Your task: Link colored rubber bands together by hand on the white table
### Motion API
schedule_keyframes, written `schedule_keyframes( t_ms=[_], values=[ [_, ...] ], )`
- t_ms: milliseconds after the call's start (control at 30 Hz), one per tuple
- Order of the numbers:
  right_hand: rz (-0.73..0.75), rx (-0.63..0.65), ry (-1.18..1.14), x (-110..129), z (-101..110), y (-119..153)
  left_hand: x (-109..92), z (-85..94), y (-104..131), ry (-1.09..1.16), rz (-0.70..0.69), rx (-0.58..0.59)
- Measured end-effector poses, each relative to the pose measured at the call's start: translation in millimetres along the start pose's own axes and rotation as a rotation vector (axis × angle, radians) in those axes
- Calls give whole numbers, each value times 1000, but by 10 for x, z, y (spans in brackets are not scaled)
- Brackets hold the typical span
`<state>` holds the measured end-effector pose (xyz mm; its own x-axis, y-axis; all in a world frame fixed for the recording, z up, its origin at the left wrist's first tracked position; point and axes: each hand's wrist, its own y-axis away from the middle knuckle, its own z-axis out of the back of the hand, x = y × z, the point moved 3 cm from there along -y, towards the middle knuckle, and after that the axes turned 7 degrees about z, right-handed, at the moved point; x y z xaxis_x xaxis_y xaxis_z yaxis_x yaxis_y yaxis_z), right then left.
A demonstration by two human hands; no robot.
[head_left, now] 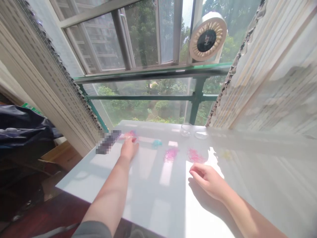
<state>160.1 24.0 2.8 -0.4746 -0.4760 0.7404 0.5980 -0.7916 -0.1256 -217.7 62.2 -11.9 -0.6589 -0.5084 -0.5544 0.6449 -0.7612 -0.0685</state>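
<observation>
My left hand reaches to the far left of the white table. Its fingertips are pinched at the edge of a small mixed-colour pile of what look like thin rubber bands; anything between them is too small to make out. Over the sunlit front right, my right hand is closed, thumb against curled fingers, and what it may hold is hidden. Just beyond it lies a pinkish-red pile. A purple-pink pile and a turquoise pile lie between the hands. Farther right is a faint yellow pile.
A clear round container and a clear shallow dish or lid stand at the back edge. A dark, pixelated object lies at the left edge. Curtains flank the window, where a round white fan hangs above the green railing.
</observation>
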Motion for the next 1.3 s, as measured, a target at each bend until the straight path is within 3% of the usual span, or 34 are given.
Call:
schedule_keyframes(
  t_ms=[567, 867, 1000, 1100, 1300],
  values=[
    [-57, 40, -49, -19, -24, 2, 12, 46, -61, 50, 33, -16],
    [-21, 21, -4, -43, -28, 1, -94, 135, -37, 316, -5, -203],
    [-7, 12, 6, -19, -18, -4, -166, 119, 18, 578, -25, -241],
    [-15, 9, -16, 3, -12, -3, -348, 38, 218, 686, -159, -117],
    [-37, -20, -42, 15, 0, -11, -960, -189, 1017, 486, -564, 308]
  ],
)
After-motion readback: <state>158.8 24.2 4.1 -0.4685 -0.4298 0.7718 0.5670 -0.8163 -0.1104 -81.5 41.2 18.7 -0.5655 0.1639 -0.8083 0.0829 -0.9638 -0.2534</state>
